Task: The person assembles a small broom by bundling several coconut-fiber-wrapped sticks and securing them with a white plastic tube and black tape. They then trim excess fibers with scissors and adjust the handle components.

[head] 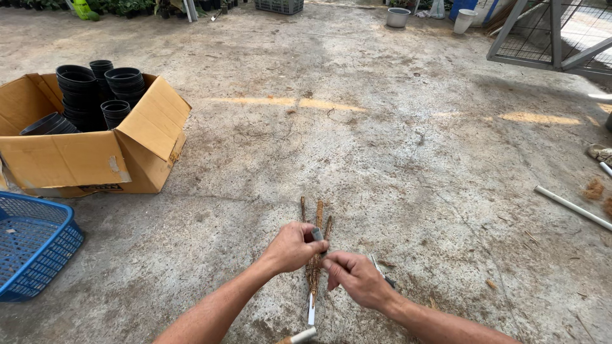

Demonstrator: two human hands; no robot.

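Observation:
My left hand (pixel 292 246) and my right hand (pixel 357 278) meet over a small bundle of thin brown fibre-wrapped sticks (pixel 318 220) that points away from me above the concrete floor. The left hand's fingers pinch a small grey piece (pixel 317 234) against the sticks. Beside it, the right hand's fingers close on the bundle lower down. A white tip (pixel 311 316) shows at the bundle's near end. A dark thin tool (pixel 381 272) lies on the floor just right of my right hand.
An open cardboard box (pixel 64 159) with stacks of black plastic pots (pixel 80 95) sits at left. A blue plastic crate (pixel 32 248) lies below it. A white pipe (pixel 570 207) lies at right. Buckets (pixel 398 17) and a metal mesh frame (pixel 554 35) stand far back.

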